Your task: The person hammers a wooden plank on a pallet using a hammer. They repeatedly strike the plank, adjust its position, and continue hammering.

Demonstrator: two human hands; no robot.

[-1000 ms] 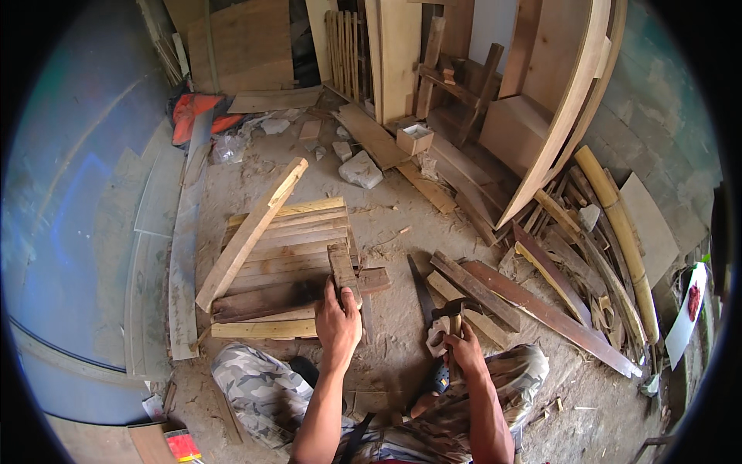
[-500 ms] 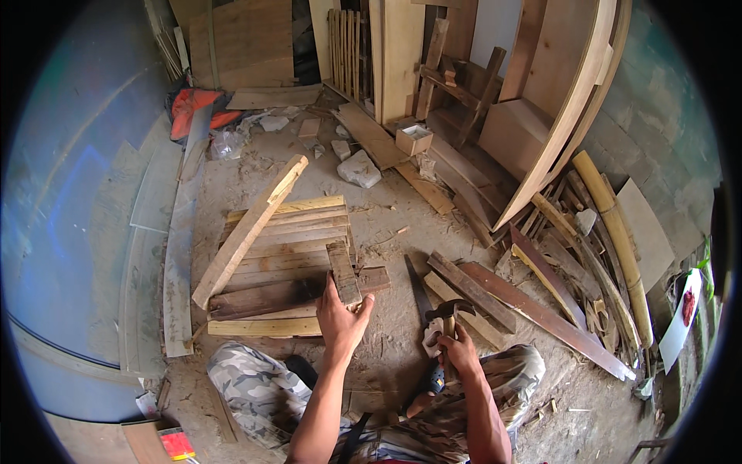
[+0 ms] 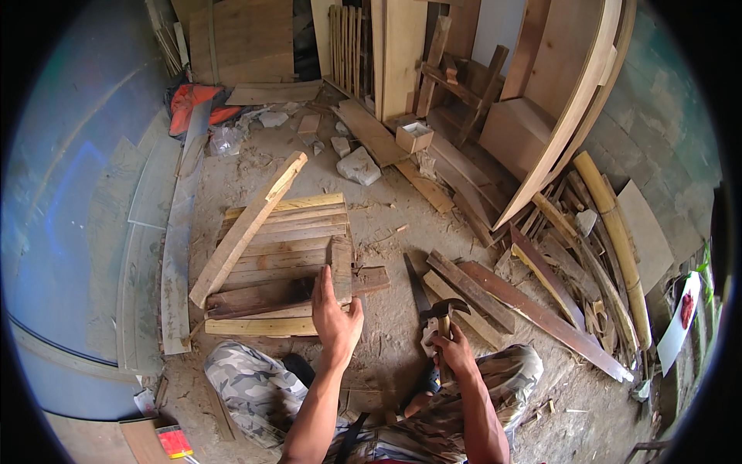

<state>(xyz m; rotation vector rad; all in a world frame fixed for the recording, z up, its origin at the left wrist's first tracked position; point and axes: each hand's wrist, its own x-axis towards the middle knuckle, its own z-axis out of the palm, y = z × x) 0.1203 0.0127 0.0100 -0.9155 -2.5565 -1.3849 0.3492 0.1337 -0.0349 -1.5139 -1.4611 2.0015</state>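
Wooden block (image 3: pixel 340 269) slants less than before.

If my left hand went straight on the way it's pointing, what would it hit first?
Likely the short wooden block just ahead of the open left hand; the row of boards lies beyond, though depth is hard to judge.

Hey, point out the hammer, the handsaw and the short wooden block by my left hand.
Hammer (image 3: pixel 443 309), head camera view, on its metal head.
Handsaw (image 3: pixel 420 288), head camera view, on the middle of its blade.
Short wooden block (image 3: pixel 341 267), head camera view, on its visible broad face.
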